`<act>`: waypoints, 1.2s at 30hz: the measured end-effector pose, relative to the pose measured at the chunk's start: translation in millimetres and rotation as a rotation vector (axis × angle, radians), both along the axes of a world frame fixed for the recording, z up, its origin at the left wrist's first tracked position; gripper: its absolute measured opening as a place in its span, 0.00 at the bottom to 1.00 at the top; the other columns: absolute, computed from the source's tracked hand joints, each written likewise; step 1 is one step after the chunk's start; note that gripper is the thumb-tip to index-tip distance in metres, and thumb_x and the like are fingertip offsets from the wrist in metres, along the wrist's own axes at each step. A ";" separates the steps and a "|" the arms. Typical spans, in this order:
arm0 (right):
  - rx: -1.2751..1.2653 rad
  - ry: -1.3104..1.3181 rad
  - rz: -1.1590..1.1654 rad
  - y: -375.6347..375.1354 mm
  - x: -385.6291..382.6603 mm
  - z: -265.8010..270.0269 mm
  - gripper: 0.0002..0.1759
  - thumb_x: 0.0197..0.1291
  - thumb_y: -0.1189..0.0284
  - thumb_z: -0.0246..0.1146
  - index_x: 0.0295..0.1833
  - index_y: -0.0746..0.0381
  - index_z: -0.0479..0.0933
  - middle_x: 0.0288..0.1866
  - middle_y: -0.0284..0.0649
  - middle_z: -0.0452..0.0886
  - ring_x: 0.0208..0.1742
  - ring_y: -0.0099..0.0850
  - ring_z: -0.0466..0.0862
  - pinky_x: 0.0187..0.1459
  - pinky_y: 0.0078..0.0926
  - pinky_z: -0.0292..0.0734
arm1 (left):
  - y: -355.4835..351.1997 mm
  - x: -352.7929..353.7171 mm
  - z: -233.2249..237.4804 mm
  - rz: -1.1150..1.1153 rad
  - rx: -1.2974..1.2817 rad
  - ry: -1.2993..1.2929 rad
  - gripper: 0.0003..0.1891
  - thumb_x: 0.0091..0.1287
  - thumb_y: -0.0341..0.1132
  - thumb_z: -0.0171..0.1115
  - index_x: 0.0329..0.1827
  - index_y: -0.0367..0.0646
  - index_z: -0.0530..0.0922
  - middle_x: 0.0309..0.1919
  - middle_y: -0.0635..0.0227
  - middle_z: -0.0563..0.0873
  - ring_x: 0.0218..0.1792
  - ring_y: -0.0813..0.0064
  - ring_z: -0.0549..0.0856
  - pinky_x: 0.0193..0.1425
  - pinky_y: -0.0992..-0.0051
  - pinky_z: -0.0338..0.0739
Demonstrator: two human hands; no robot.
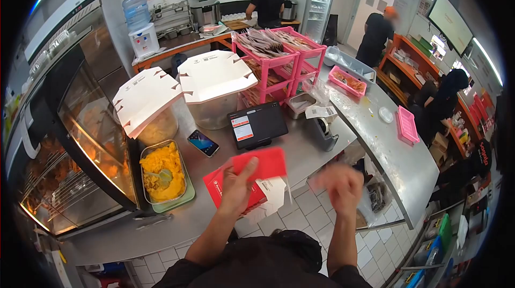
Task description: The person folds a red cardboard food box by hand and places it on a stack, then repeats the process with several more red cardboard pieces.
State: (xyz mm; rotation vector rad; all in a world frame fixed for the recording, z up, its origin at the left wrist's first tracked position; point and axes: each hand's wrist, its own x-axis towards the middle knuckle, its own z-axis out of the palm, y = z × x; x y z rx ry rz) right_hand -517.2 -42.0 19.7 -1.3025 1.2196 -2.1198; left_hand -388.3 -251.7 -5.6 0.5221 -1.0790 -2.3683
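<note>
My left hand (238, 187) is closed on a red and white cardboard food box (215, 185), with the thumb pressed on a raised red panel (268, 163). White inner flaps of the box spread out at its right, over the counter's front edge. My right hand (343, 185) is raised in the air to the right, apart from the box. Motion smears its fingers; they look curled, but whether anything is between them I cannot make out. Beyond the box stand a black tablet (258, 126) and a tape dispenser (323, 135). A phone (203, 142) lies further left.
On the left are a metal tray of yellow food (162, 172), tongs (154, 221) and a lit glass display cabinet (88, 127). Stacked white boxes (214, 76) and pink racks of packets (268, 68) stand behind. A pink basket (407, 125) sits right. Several people work nearby.
</note>
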 end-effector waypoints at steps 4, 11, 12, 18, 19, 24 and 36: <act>0.816 0.392 0.095 -22.7 69.8 25.4 0.15 0.65 0.75 0.60 0.54 0.72 0.72 0.49 0.53 0.84 0.52 0.44 0.85 0.53 0.35 0.79 | 10.6 -1.4 9.3 0.167 0.251 0.253 0.09 0.71 0.29 0.62 0.52 0.42 0.81 0.49 0.65 0.87 0.49 0.72 0.87 0.55 0.67 0.85; -0.057 -0.588 -0.546 -66.8 61.6 -36.7 0.19 0.76 0.59 0.53 0.57 0.64 0.75 0.56 0.37 0.80 0.57 0.25 0.78 0.65 0.31 0.69 | 16.2 1.5 -7.6 -0.269 -0.131 -0.188 0.13 0.70 0.32 0.63 0.56 0.40 0.78 0.48 0.68 0.85 0.43 0.78 0.83 0.46 0.73 0.79; -0.061 -0.583 -0.559 -63.1 54.6 -43.5 0.19 0.76 0.59 0.53 0.57 0.64 0.75 0.56 0.37 0.80 0.57 0.25 0.78 0.65 0.31 0.69 | 11.8 0.5 -4.4 -0.251 0.176 0.023 0.14 0.71 0.31 0.61 0.57 0.39 0.76 0.46 0.69 0.84 0.41 0.79 0.82 0.44 0.75 0.76; 0.303 -0.416 -0.704 -69.0 57.1 -80.1 0.20 0.74 0.60 0.55 0.60 0.64 0.74 0.56 0.39 0.81 0.59 0.23 0.78 0.64 0.31 0.72 | 25.6 -7.6 -42.8 -0.202 0.113 0.070 0.09 0.65 0.34 0.71 0.38 0.36 0.83 0.29 0.69 0.84 0.28 0.81 0.79 0.35 0.79 0.73; 0.237 -0.406 -0.650 -73.7 61.4 -81.3 0.20 0.74 0.61 0.56 0.61 0.64 0.73 0.56 0.40 0.81 0.60 0.23 0.77 0.65 0.31 0.72 | 26.0 -7.9 -39.2 -0.200 0.114 0.067 0.09 0.65 0.34 0.71 0.38 0.36 0.83 0.29 0.69 0.84 0.28 0.81 0.79 0.35 0.79 0.73; 0.179 -0.527 -0.523 -69.9 56.2 -97.3 0.23 0.75 0.57 0.52 0.64 0.61 0.72 0.64 0.39 0.78 0.64 0.33 0.77 0.70 0.44 0.66 | 18.8 -6.8 -32.7 -0.061 -0.362 -0.376 0.11 0.65 0.37 0.71 0.41 0.39 0.83 0.31 0.71 0.85 0.26 0.88 0.75 0.30 0.85 0.66; 1.172 -0.032 -0.609 -21.1 37.4 -39.1 0.20 0.73 0.56 0.57 0.45 0.64 0.80 0.42 0.41 0.83 0.42 0.30 0.81 0.46 0.31 0.75 | 38.9 -10.3 -61.9 -0.047 -1.734 0.208 0.46 0.43 0.37 0.81 0.67 0.38 0.67 0.73 0.50 0.60 0.72 0.43 0.64 0.73 0.59 0.66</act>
